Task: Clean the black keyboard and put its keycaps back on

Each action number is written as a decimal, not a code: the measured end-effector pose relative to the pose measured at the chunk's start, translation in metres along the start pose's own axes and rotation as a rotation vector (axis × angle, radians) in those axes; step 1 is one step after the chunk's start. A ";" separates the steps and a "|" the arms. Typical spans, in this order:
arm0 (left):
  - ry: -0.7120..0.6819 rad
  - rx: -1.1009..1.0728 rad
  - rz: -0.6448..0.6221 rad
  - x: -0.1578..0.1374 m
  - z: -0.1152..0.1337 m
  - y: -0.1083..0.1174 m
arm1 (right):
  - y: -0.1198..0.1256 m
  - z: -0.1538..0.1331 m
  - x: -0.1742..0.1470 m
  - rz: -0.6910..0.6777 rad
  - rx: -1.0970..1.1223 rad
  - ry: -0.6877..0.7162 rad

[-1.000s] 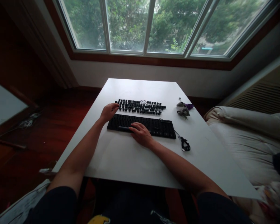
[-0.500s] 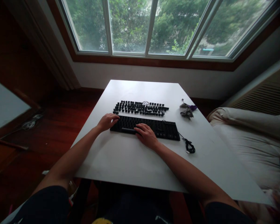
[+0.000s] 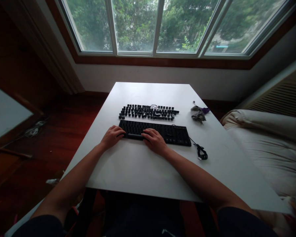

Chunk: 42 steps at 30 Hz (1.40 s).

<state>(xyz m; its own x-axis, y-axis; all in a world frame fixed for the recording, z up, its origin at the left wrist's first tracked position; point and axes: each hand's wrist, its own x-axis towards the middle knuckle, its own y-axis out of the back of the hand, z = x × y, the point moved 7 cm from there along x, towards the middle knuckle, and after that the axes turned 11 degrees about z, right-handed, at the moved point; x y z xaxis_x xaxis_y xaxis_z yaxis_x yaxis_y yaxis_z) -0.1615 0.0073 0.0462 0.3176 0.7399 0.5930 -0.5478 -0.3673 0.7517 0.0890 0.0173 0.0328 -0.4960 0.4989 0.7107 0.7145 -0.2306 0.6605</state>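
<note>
A black keyboard [image 3: 158, 131] lies on the white table [image 3: 128, 171], its long space bar [image 3: 135, 136] at the near edge. Loose black keycaps [image 3: 148, 112] are laid out in rows just beyond it. My left hand [image 3: 112, 136] rests at the keyboard's near left corner, fingers stretched over the edge onto it. My right hand [image 3: 154, 141] lies over the near edge by the right end of the space bar, fingers extended and slightly apart. Small parts under the fingertips of both hands are hidden.
A bundled black cable [image 3: 202, 153] lies to the right of the keyboard. Farther back sits a crumpled grey cloth [image 3: 198, 114] with a purple piece. A pale cushioned seat [image 3: 254, 144] stands beyond the table's right edge, and a window [image 3: 155, 29] is ahead.
My left hand has slid from the keyboard's far left side down to its near left corner, its thumb and fingertip pinch loosened. My right hand stays nearly in place. The view has shifted slightly.
</note>
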 end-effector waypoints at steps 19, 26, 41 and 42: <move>0.025 0.015 -0.041 0.004 -0.002 -0.012 | -0.011 -0.009 0.002 -0.046 0.029 0.001; 0.007 0.019 -0.035 0.004 -0.002 -0.010 | -0.016 -0.021 0.005 -0.075 0.038 0.041; 0.042 -0.022 0.079 0.003 0.002 -0.007 | -0.033 -0.018 0.015 -0.170 -0.124 0.156; 0.038 -0.035 0.083 0.004 0.003 -0.008 | -0.032 -0.016 0.015 -0.178 -0.125 0.171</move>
<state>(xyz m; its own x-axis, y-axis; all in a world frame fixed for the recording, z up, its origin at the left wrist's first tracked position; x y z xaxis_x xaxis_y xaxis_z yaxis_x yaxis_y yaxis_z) -0.1535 0.0118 0.0437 0.2410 0.7285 0.6412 -0.5983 -0.4087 0.6892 0.0509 0.0188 0.0259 -0.6918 0.3954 0.6042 0.5472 -0.2588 0.7960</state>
